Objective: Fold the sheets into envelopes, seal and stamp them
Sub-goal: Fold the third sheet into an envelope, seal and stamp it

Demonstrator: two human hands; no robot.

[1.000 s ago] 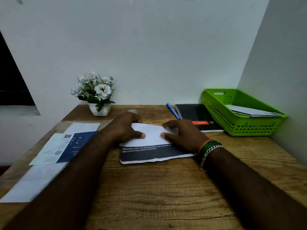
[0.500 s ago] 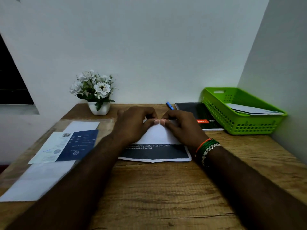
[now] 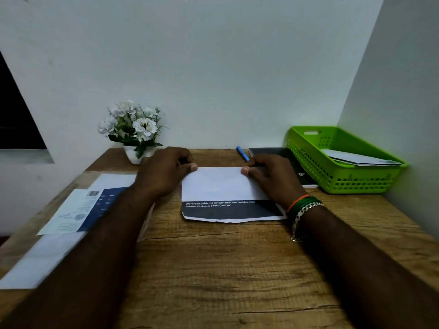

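Note:
A folded sheet (image 3: 223, 184) lies flat in the middle of the wooden desk (image 3: 225, 269). Its white flap is folded down over a dark printed strip with white text at the near edge. My left hand (image 3: 166, 174) pinches the far left corner of the fold, thumb on top. My right hand (image 3: 273, 176) pinches the far right corner the same way. More sheets (image 3: 71, 210), white and blue-printed, lie in a pile at the desk's left side.
A green plastic basket (image 3: 306, 150) holding white envelopes stands at the back right. Beside it are a black notebook (image 3: 299, 172) and a blue pen (image 3: 242, 153). A white pot of flowers (image 3: 135, 134) stands at the back left by the wall.
My hands met at the middle of the far fold, then slid apart along it to the two far corners. The sheet now lies squarer to me.

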